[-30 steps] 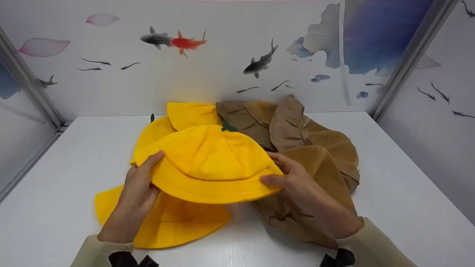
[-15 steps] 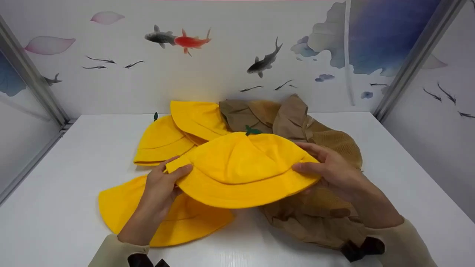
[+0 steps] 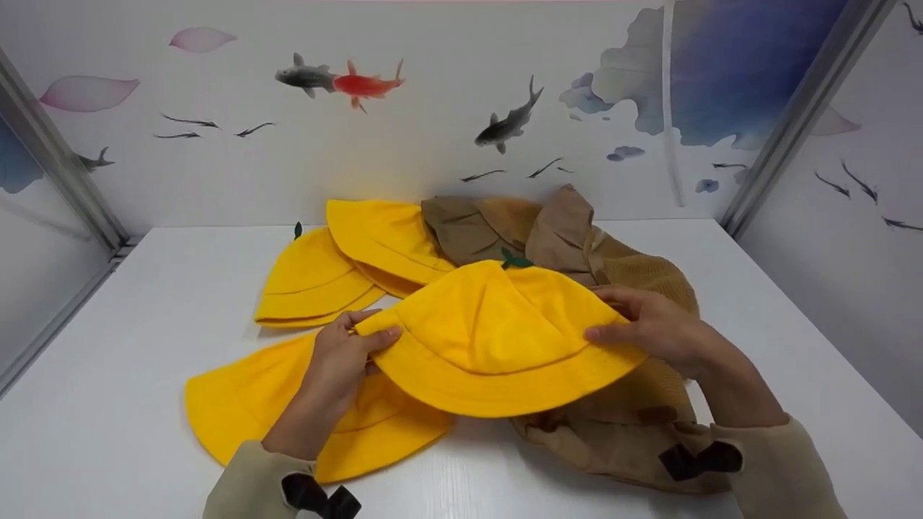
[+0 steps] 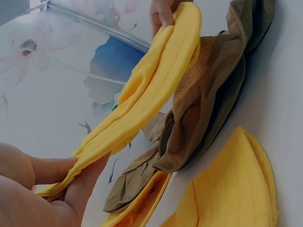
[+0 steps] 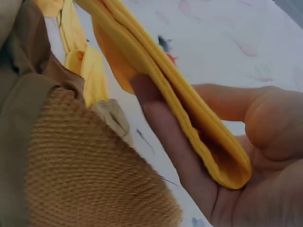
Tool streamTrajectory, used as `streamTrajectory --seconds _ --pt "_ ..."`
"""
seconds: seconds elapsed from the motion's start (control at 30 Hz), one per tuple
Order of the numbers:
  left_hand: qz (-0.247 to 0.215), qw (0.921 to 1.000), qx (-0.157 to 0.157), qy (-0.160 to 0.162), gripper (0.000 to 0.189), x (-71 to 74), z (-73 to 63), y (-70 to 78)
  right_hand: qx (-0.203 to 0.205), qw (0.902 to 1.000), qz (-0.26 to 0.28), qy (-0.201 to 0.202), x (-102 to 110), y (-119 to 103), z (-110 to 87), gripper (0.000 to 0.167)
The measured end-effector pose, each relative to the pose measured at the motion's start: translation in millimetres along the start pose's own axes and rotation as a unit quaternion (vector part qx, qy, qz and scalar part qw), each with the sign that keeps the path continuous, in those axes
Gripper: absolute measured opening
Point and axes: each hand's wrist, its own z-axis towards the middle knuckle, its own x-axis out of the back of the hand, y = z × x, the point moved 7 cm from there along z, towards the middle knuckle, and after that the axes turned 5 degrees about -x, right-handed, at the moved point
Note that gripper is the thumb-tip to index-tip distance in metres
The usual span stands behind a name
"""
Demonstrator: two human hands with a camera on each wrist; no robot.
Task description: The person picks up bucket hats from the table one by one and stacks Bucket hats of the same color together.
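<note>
A yellow bucket hat [image 3: 505, 339] with a green leaf tip is held up, folded flat, its brim toward me. My left hand [image 3: 342, 367] pinches the left end of the brim, thumb in front and fingers behind. At the other end, my right hand [image 3: 660, 331] pinches the brim the same way. In the right wrist view, the doubled brim [image 5: 189, 123] lies between the thumb and the fingers of the right hand. Under the left forearm lies another yellow hat [image 3: 238, 393]. Brown hats with mesh parts [image 3: 642, 274] lie behind and below the held hat, partly hidden by it.
Two more yellow hats, one at the back left [image 3: 306, 288] and one overlapping it [image 3: 382, 234], rest near the rear wall [image 3: 433, 144]. Everything lies on a white table [image 3: 115, 346], with metal posts [image 3: 800, 115] at the rear corners.
Both hands have carried the held yellow hat to the right and slightly down. It now covers part of the brown hats, and more of the yellow hats at the back shows.
</note>
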Motion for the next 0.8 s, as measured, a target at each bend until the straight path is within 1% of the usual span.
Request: streamTrajectory --seconds 0.07,0.17,0.27,0.37,0.5,0.6,0.7,0.8 --pt "-0.008 0.9999 0.008 0.0 0.042 2.7 0.4 -1.5 -0.007 0.9999 -0.007 0.014 -1 2 3.6 0.065" --pt "-0.004 0.9998 0.018 -0.004 0.04 5.5 -0.5 -2.8 -0.018 0.9993 -0.016 0.029 -1 4 6.4 0.066" --pt "0.0 0.9996 0.023 -0.015 0.041 3.5 -0.2 -1.6 -0.028 0.9984 -0.025 0.042 4 5 5.1 0.067" --pt "0.007 0.9993 0.027 -0.024 0.043 -1.7 1.5 0.3 -0.029 0.9981 -0.025 0.048 10 5 1.4 0.068" --pt "0.022 0.9985 0.04 -0.031 0.043 -4.3 2.0 -1.6 -0.025 0.9989 -0.014 0.038 11 7 -1.7 0.069" --pt "0.033 0.9977 0.045 -0.04 0.045 -4.2 2.4 -3.1 -0.025 0.9988 -0.021 0.036 11 7 -2.0 0.069" --pt "0.045 0.997 0.039 -0.05 0.046 -3.1 2.5 -3.1 -0.018 0.9991 -0.022 0.032 11 6 -0.2 0.063" --pt "0.075 0.9954 0.03 -0.051 0.044 -2.5 1.4 -3.0 -0.017 0.9997 -0.012 0.016 9 6 0.8 0.052"
